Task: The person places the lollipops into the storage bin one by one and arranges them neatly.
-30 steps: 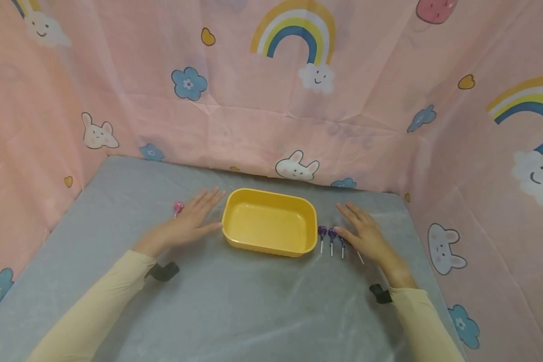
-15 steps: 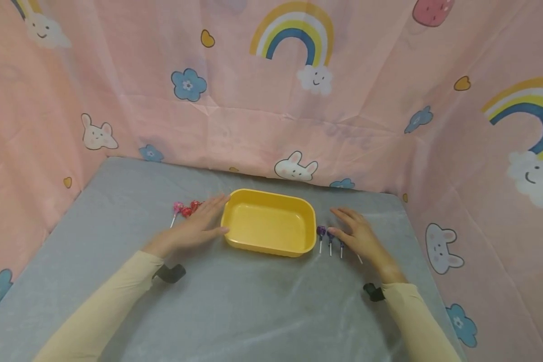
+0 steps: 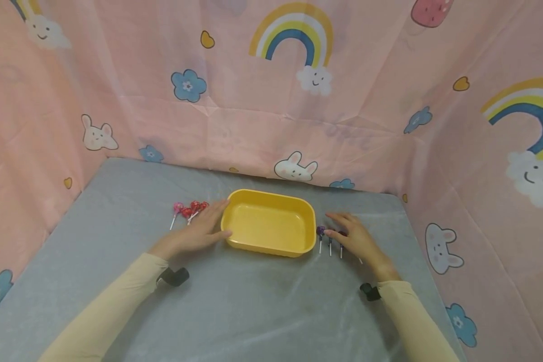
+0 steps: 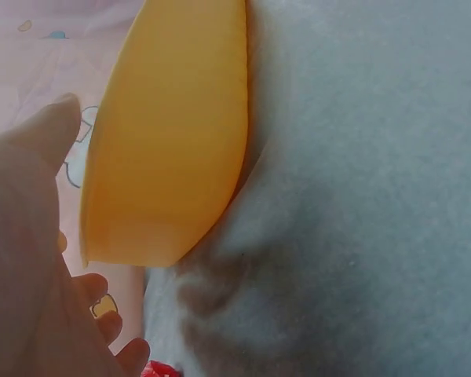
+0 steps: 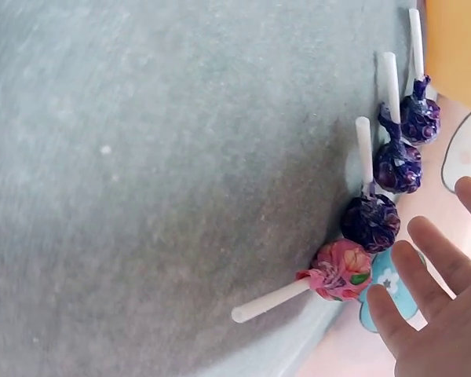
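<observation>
A yellow plastic tub (image 3: 269,223) sits mid-table, its inside bare. My left hand (image 3: 193,231) is at its left end, fingers extended and fingertips right at the rim; the left wrist view has the thumb beside the tub wall (image 4: 169,141). Past the tub's right end, my right hand (image 3: 359,241) hovers over a row of lollipops with its fingers spread and nothing in its grasp. Three of these have purple wrappers (image 5: 373,221), and one has a pink wrapper (image 5: 340,269); the right hand partly hides them in the head view.
Left of the tub lie a pink lollipop (image 3: 178,207) and several red lollipops (image 3: 187,212), partly behind the left hand. A grey cloth (image 3: 253,306) covers the table. Pink printed curtains (image 3: 235,125) enclose its back and sides.
My left hand has shifted right to the tub's end, uncovering the red lollipops. My right hand has moved left, closer to the tub. The tub and lollipops stay in place.
</observation>
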The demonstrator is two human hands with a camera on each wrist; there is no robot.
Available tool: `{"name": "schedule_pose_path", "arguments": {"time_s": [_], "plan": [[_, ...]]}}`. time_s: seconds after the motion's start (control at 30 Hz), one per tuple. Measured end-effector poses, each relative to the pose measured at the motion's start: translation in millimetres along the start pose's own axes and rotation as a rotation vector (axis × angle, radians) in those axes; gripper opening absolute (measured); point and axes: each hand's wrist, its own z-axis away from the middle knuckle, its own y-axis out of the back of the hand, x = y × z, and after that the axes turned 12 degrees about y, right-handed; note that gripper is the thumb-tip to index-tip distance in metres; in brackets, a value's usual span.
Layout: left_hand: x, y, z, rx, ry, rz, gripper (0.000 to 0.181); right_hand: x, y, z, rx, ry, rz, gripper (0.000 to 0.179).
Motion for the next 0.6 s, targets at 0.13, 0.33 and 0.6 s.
{"name": "schedule_pose_path", "arguments": {"time_s": [0.13, 0.33, 0.6], "plan": [[-1.1, -3.3, -0.3, -0.004, 0.019, -0.013, 0.095, -0.7, -1.7, -1.2, -0.023, -0.03, 0.002, 0.061], [0.4, -4.3, 1.3, 0.004, 0.023, -0.01, 0.097, 1.8, -5.9, -2.3, -0.016, -0.021, 0.02, 0.06], [2.4, -3.4, 2.6, -0.021, 0.069, -0.02, 0.099, 4.7, -9.1, -1.7, -0.025, -0.051, -0.011, 0.06]]}}
